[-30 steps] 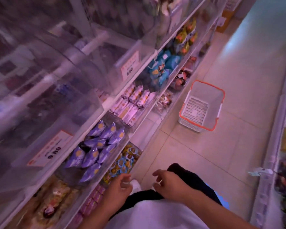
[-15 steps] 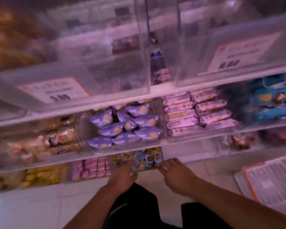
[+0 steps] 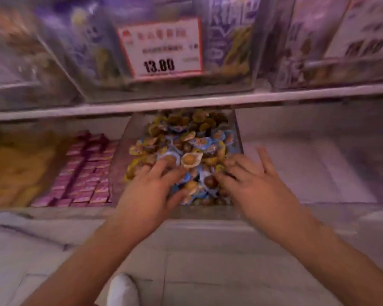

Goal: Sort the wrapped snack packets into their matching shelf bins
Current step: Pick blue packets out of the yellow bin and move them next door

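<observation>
Both my hands reach into a clear bin (image 3: 236, 138) on the lowest shelf, which is heaped with small round wrapped snack packets (image 3: 187, 140) in blue, yellow and white. The bin's long axis runs away from me, front to back, and the packets lie jumbled with no shared direction.

My left hand (image 3: 150, 191) rests palm down on the near left part of the heap, its fingers (image 3: 159, 167) spread and extended forward over the packets. My right hand (image 3: 250, 184) lies palm down on the near right part, fingers splayed wide and pointing forward and left. Neither hand seems to be curled round a packet, though motion blur over the fingertips makes this hard to confirm.

Left of this bin, a neighbouring compartment holds pink rectangular packets (image 3: 86, 171) stacked in neat rows, and further left sit yellow packets (image 3: 16, 171). On the shelf above, a red-bordered price tag (image 3: 160, 48) reads 13.00, fixed in front of purple bags (image 3: 228, 38). A white shoe (image 3: 123, 290) shows on the tiled floor (image 3: 208, 272) below.
</observation>
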`<state>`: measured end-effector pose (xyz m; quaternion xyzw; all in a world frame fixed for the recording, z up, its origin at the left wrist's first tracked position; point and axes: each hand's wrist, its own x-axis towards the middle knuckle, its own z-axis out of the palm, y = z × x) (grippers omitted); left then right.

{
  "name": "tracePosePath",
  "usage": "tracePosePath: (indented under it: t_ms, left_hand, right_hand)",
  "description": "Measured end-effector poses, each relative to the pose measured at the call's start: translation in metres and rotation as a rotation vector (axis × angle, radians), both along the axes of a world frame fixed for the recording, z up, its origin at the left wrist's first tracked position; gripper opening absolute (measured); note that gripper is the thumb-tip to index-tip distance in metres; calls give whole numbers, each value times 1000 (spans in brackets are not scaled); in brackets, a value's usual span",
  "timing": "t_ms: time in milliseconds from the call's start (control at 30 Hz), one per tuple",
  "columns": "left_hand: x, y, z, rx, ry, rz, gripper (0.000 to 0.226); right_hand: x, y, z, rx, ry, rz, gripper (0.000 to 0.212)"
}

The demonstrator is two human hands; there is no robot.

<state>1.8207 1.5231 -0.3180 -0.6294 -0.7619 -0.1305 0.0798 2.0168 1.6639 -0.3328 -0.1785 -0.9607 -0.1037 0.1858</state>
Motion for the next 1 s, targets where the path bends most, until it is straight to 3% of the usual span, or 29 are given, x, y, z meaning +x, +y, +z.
tracePosePath:
  t_ms: [133, 200, 300, 400, 500, 567, 700, 767, 900, 1000]
  left_hand:
    - [-2, -7, -7, 79, -168, 30, 38]
    - [-7, -6, -6, 150, -278, 23, 34]
    - [-15, -10, -5, 245, -362, 48, 31]
    - [-19, -12, -3, 354, -448, 74, 31]
    - [-31, -9, 2, 436, -451, 34, 30]
    - [-32, -7, 6, 504, -517, 63, 29]
    - [-25, 16, -2, 570, -859, 203, 31]
    - [-20, 27, -4, 589, -945, 210, 35]
    - [-16, 34, -5, 620, -985, 197, 36]
    - [-11, 34, 0, 717, -1004, 208, 34]
  right_hand:
    - [-2, -13, 18, -67, -68, -49, 50]
    - [-3, -15, 28, -83, -44, -57, 43]
    - [-3, -9, 31, -74, 161, -20, 28]
    - [-11, -9, 24, -80, 315, 35, 29]
    - [-28, -11, 16, -75, 50, 109, 35]
    - [-36, -14, 18, -123, -102, 46, 47]
    - [-47, -6, 27, -198, -198, 11, 58]
    - [-50, -7, 30, -305, -235, 11, 60]
    - [-58, -7, 26, -487, -122, -16, 55]
    - [-56, -6, 33, -603, 87, -76, 55]
